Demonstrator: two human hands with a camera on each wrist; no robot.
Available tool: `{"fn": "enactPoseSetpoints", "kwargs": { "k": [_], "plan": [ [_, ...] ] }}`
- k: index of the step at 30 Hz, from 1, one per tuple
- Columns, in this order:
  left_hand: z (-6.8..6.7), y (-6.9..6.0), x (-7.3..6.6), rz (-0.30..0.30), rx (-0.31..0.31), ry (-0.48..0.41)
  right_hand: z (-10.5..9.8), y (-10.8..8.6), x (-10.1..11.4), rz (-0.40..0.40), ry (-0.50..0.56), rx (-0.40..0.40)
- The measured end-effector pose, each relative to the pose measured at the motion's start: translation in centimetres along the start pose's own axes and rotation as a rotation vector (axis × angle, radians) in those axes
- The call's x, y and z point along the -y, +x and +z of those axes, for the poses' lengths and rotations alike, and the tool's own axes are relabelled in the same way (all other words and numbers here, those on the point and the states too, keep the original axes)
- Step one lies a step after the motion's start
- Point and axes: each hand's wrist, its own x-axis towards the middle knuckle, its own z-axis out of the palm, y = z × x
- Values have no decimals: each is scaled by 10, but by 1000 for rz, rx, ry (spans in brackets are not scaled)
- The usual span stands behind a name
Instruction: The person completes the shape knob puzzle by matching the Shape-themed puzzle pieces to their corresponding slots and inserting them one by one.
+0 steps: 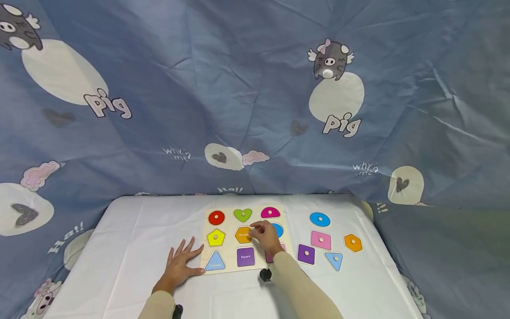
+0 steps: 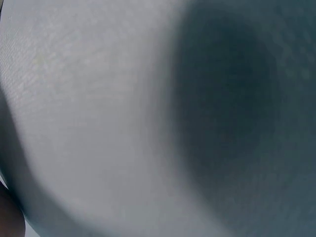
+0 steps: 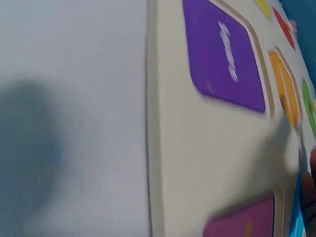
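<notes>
A pale shape board (image 1: 231, 268) lies on the white-covered table. Its red circle (image 1: 216, 217), green heart (image 1: 242, 215), magenta semicircle (image 1: 270, 212) and yellow pentagon (image 1: 216, 238) carry knobs. Over the board, beside the orange hexagon slot (image 1: 241, 235) (image 3: 284, 89), is my right hand (image 1: 268, 238), fingers loosely bent with no piece visible in them; it partly covers the blue slot (image 1: 279, 229). My left hand (image 1: 178, 266) spreads its fingers at the board's left edge, thumb at the lower corner. The purple slot (image 1: 245, 257) (image 3: 224, 54) shows the word Square.
Right of the board lie a blue oval (image 1: 320, 219), pink square (image 1: 321, 240), purple square (image 1: 306, 254), light-blue triangle (image 1: 334, 260) and orange hexagon (image 1: 353, 242), all knobbed. A patterned blue cloth (image 1: 255, 97) hangs behind. The left wrist view shows mostly blurred pale surface and shadow.
</notes>
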Motion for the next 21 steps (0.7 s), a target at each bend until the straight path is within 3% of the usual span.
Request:
{"fn": "enactPoseSetpoints", "kwargs": {
  "k": [8, 15, 21],
  "plan": [
    [0, 0, 0, -12, -5, -2, -35, -7, -20, -38, 43, -156],
    [-1, -1, 0, -27, 1, -9, -63, -12, -31, 91, 69, -277],
    [1, 1, 0, -21, -7, -15, -89, -17, -45, 100, 39, -344]
  ]
}}
